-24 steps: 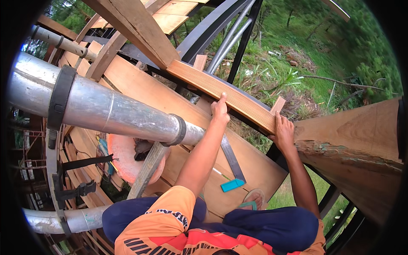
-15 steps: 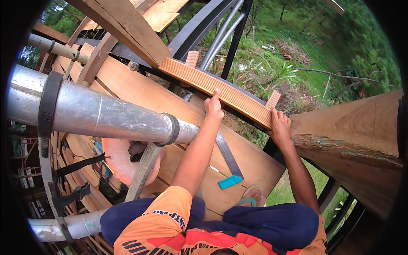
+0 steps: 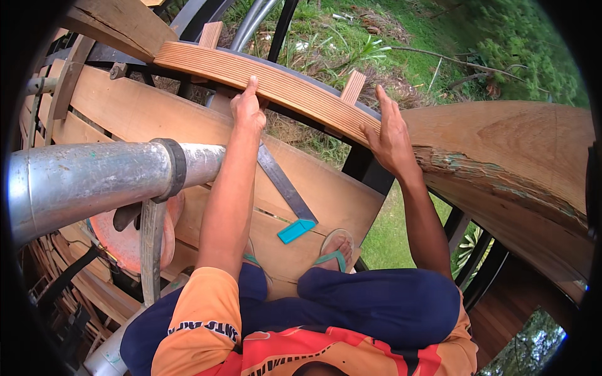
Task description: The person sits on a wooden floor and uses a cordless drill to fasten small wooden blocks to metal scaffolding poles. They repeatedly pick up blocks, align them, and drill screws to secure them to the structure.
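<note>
Both hands have shifted along the curved ribbed wooden strip (image 3: 276,84) since the earlier frame, and my view has swung so the strip now arcs across the top of the picture. I see the left hand (image 3: 248,106) pressed against the strip's near edge, fingers loosely curled, one finger stretched up onto the ribbed face; I cannot tell whether it grips anything. My right hand (image 3: 392,135) lies open and flat, fingers spread, on the strip's lower end where it meets the rough timber beam (image 3: 508,156). Two small wooden blocks (image 3: 352,86) stand upright behind the strip. Below the arms, a metal square with a turquoise handle (image 3: 290,210) lies on the wooden planks (image 3: 138,113), just beside my sandalled foot (image 3: 333,249). A galvanised steel pipe (image 3: 88,182) crosses at left, over an orange disc (image 3: 128,241).
</note>
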The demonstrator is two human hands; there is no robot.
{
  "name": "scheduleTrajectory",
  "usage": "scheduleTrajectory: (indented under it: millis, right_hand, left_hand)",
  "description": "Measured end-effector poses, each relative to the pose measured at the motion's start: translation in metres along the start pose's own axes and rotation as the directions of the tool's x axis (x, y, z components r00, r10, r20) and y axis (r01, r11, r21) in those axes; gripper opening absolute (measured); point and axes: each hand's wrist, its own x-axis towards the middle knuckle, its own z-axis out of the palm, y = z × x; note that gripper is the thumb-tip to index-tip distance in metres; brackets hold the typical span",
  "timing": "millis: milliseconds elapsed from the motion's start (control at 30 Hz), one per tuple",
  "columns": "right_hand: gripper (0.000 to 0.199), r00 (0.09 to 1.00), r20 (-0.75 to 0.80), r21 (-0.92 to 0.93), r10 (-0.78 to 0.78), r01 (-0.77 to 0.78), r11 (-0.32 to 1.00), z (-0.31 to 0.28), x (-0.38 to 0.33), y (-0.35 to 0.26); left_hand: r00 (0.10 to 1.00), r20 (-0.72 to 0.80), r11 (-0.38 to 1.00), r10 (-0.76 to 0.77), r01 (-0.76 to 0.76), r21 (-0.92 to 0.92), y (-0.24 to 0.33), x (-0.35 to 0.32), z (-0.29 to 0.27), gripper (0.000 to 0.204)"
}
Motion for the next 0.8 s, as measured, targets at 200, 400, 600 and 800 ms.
scheduleTrajectory:
  millis: [200,400,600,800]
  right_hand:
    - [0.063,0.996,-0.085,0.063,-0.040,0.046,0.997,-0.018,-0.012,-0.006]
    - [0.058,0.996,-0.059,0.017,-0.060,0.062,0.998,-0.013,-0.009,-0.002]
    - [0.062,0.978,0.193,-0.313,-0.076,0.135,0.940,0.020,-0.002,0.023]
    - [0.066,0.969,0.239,-0.520,-0.063,0.183,0.834,0.049,-0.004,0.041]
  left_hand:
    - [1.000,0.012,0.999,-0.017,0.017,0.031,0.002,0.022,-0.009,0.046]
    - [0.998,0.060,0.996,-0.020,0.015,0.086,-0.020,-0.034,-0.006,0.039]
    - [0.980,0.088,0.974,-0.180,0.165,0.158,-0.111,-0.113,0.004,0.034]
    - [0.896,0.223,0.915,-0.384,0.337,0.222,-0.143,-0.117,0.007,0.040]
